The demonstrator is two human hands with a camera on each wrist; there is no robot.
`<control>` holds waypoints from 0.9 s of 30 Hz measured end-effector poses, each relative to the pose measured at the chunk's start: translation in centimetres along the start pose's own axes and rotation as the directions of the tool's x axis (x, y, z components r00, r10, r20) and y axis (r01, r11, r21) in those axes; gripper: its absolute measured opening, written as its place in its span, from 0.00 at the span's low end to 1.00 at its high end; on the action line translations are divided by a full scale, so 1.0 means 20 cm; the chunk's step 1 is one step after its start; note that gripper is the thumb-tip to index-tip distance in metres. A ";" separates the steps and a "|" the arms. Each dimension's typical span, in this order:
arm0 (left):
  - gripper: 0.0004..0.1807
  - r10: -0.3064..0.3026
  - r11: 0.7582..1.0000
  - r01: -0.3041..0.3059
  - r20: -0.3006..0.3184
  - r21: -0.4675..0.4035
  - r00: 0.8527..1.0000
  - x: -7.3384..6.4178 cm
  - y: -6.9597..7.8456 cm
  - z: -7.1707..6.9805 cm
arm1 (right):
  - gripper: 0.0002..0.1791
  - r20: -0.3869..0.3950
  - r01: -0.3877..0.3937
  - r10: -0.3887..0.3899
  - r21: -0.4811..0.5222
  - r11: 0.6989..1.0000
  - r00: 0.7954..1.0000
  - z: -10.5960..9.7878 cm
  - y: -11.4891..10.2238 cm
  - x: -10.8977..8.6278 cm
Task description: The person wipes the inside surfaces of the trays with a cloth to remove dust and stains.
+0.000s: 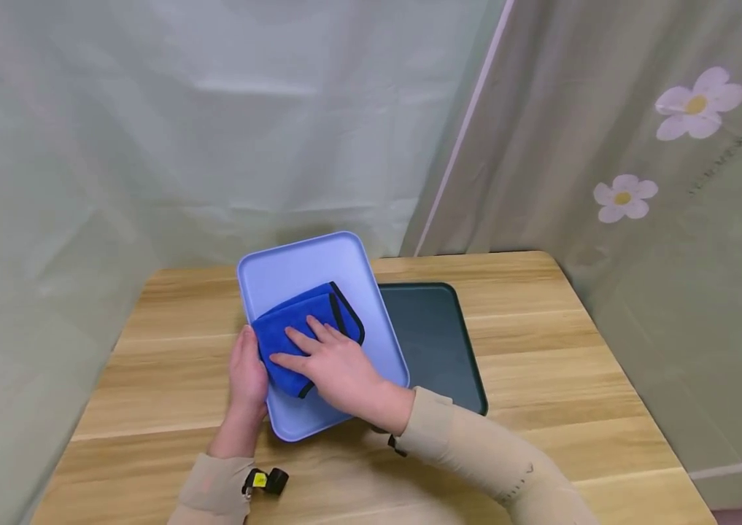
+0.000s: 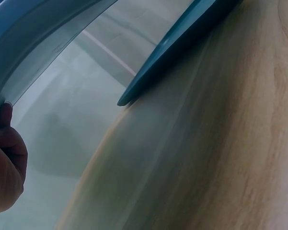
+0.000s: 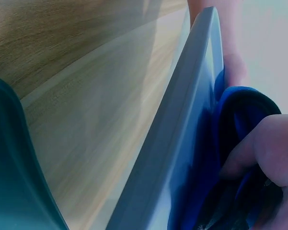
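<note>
In the head view, a light blue tray (image 1: 311, 259) is held tilted above the wooden table. My left hand (image 1: 249, 372) grips its left rim, and fingers curl at the tray's edge in the left wrist view. A folded blue cloth (image 1: 275, 337) with black edging lies across the middle of the tray. With fingers spread and nearly straight, my right hand (image 1: 344, 368) presses the cloth against the tray's surface. From the right wrist, the cloth (image 3: 247, 93) appears bunched beside the thumb.
A dark green tray (image 1: 428, 339) lies on the wooden table (image 1: 535, 350), partly covered by the light blue tray in the head view. Pale curtains (image 1: 265, 131) hang behind the table and along its sides, with flowers printed at the right.
</note>
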State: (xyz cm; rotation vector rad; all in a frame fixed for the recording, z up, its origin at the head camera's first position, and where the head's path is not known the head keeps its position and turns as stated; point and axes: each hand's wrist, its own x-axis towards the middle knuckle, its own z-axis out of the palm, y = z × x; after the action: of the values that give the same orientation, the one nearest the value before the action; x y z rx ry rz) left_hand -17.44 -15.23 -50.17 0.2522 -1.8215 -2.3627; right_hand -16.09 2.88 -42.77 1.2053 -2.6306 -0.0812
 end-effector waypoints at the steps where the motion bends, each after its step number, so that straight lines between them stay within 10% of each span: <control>1: 0.36 -0.003 1.000 0.003 -0.005 -0.005 1.000 0.00 0.00 0.00 | 0.35 0.001 -0.001 0.001 -0.001 1.000 1.000 0.00 0.00 0.00; 27: 0.36 -0.013 1.000 0.013 -0.001 0.019 1.000 0.00 -0.02 0.00 | 0.36 -0.042 0.025 -0.025 0.008 1.000 0.999 0.02 0.01 -0.02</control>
State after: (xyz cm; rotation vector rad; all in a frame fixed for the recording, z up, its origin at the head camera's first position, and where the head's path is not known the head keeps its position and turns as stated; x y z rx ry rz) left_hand -17.47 -15.14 -50.66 0.2680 -1.8483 -2.3539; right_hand -16.06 3.30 -43.28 1.2294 -2.5825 -0.0488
